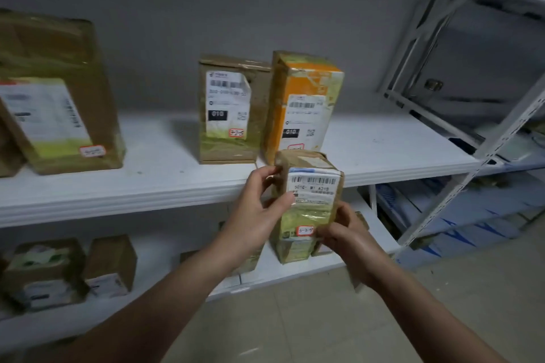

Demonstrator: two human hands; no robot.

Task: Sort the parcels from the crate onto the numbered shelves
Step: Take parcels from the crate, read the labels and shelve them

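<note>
Here, placement step: left hand [256,209] and right hand [348,242] grip small parcel [309,194], fingers [264,172] curled round its sides, just in front of orange parcel [303,91]; next move probably calls for standing it on shelf [383,141] beside orange parcel.

Close head view toward shelf [147,162]

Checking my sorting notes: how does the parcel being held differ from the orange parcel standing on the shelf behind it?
The held parcel is plain brown cardboard; the orange parcel has an orange front. The held parcel is gripped by the left hand and right hand; the orange parcel stands on the shelf. The orange parcel's label has a black 010 block; the held parcel's shows none. Both are upright with white barcode labels.
</note>
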